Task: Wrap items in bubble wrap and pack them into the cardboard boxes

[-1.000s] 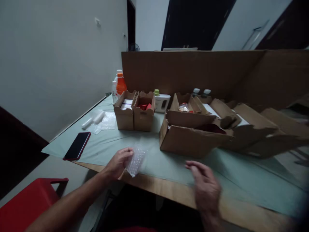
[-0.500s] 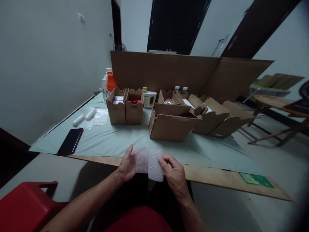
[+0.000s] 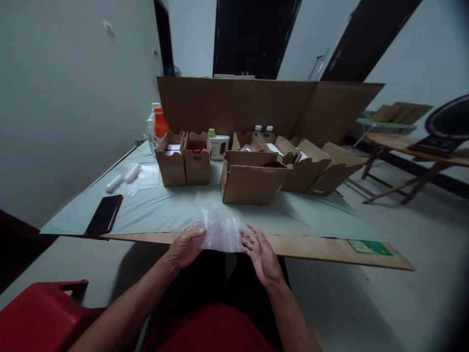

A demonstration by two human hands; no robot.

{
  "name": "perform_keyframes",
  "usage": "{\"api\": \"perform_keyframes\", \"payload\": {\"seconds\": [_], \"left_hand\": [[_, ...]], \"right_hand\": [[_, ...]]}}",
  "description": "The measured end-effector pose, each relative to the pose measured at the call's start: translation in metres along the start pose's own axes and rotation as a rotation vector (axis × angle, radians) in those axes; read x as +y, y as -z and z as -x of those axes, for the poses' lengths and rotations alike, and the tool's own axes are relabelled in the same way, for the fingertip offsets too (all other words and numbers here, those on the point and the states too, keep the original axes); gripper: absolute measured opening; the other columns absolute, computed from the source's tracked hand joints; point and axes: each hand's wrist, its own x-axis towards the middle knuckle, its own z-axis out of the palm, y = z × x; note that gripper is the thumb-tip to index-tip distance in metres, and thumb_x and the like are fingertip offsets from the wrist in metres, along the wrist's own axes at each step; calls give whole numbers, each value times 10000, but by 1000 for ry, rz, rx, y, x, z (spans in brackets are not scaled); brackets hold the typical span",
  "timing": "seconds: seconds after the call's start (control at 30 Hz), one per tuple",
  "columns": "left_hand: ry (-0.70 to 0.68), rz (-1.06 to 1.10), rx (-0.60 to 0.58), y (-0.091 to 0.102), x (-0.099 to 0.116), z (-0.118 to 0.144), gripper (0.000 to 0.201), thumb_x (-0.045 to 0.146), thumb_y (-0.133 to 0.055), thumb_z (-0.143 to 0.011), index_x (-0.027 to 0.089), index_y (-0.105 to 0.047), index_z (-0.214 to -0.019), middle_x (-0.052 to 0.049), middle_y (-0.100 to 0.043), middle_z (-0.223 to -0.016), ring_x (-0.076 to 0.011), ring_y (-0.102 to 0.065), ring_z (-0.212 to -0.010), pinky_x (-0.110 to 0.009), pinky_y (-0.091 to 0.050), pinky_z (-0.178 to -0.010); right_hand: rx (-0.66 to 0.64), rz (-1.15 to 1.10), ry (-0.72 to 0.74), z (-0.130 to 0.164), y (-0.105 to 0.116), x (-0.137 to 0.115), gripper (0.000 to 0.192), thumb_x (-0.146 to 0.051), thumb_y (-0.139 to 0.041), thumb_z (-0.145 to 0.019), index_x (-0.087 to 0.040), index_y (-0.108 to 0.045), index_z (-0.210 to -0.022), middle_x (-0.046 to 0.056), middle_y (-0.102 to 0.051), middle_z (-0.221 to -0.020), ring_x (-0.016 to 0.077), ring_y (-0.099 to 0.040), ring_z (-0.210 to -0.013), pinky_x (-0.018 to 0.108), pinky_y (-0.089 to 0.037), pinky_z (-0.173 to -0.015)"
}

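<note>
At table's near edge, head view: both hands on a bubble wrap sheet [image 3: 220, 231].
Two small upright cartons [image 3: 183, 157] at left hold white & red items; the open box [image 3: 249, 183] in the middle shows sth dark red inside, more open boxes [image 3: 315, 166] to its right. Pale green cloth [image 3: 161, 208] covers the table, w/ a phone [image 3: 104, 215] at left; big cardboard sheet [image 3: 256, 105] stands behind. Wrap is clear, bubbly, crumpled, held just over the edge. Left hand [image 3: 186, 246] has fingers closed on its left side; right hand [image 3: 261, 249] is open-fingered, touching its right side.
</note>
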Motion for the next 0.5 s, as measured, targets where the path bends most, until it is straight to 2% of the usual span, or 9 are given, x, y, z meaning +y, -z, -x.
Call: {"api": "perform_keyframes", "payload": {"seconds": [0.17, 0.27, 0.33, 0.4, 0.5], "left_hand": [[52, 97, -40, -6, -1, 8, 296, 298, -789, -616, 152, -749, -870, -90, -781, -940, -331, -693, -1049, -439, -481, -976], [98, 129, -88, -5, -2, 16, 284, 322, -807, -569, 169, -744, -799, -92, -779, -917, -377, -670, -1105, -473, -475, -987], [108, 113, -88, -2, 1, 18, 309, 345, -814, -557, 167, -742, -800, -101, -772, -894, -390, -663, -1106, -478, -475, -974], [84, 56, -29, 3, 8, 15, 315, 362, -817, -573, 162, -738, -802, -97, -758, -853, -357, -683, -1026, -443, -491, -925], [0, -180, 162, 9, 21, 1, 264, 367, -833, -629, 160, -716, -742, -45, -707, -738, -216, -657, -759, -316, -488, -759]], "right_hand": [[-110, -33, -12, 12, -5, -2, 772, -575, -784, -737, -293, -490, -1393, 98, -665, -1320, 279, -652, -1166, 440, -496, -987], [-157, -73, -17, 12, -13, 1, 753, -511, -828, -697, -255, -538, -1344, 96, -711, -1233, 284, -663, -1140, 419, -510, -970], [-156, -71, -23, 6, -16, 3, 676, -516, -820, -683, -218, -596, -1247, 100, -750, -1107, 290, -700, -1031, 413, -539, -902], [-109, -10, 3, -3, -13, 0, 597, -558, -784, -683, -201, -623, -1135, 95, -763, -985, 279, -721, -883, 401, -563, -800], [-7, 113, 69, -21, 1, -11, 523, -595, -739, -695, -214, -617, -1031, 60, -748, -886, 236, -696, -740, 359, -555, -685]]}}
